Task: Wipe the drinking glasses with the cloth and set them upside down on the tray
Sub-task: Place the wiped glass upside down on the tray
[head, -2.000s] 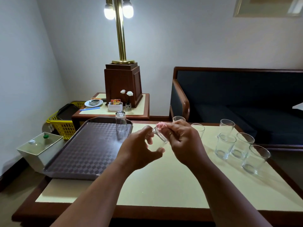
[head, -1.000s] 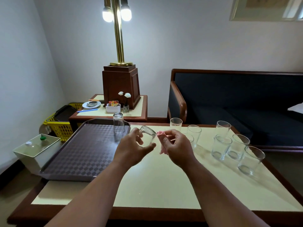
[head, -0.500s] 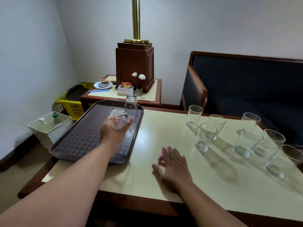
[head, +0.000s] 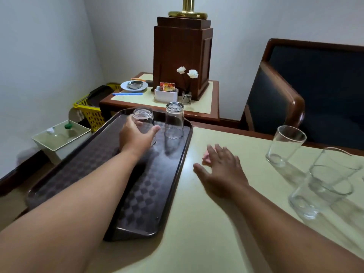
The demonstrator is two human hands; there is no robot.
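Note:
My left hand (head: 136, 137) grips an upside-down drinking glass (head: 143, 117) standing on the far end of the dark brown tray (head: 137, 201). A second glass (head: 174, 120) stands inverted just to its right on the tray. My right hand (head: 221, 170) lies flat on the table with straight fingers resting on a small pink cloth (head: 208, 154), most of it hidden under the fingers. Upright glasses wait on the table at the right, one near the sofa (head: 284, 145) and others closer (head: 325, 186).
The cream table (head: 206, 223) has a wooden rim. Behind it a side table (head: 163, 101) carries a lamp base, flowers, a saucer and a sachet holder. A yellow basket (head: 90, 111) and a white bin (head: 61, 134) sit at the left; a dark sofa (head: 315, 91) at the right.
My left hand carried the wiped glass over the tray and turned it upside down beside the first. My right hand left the glass and laid the cloth flat on the table.

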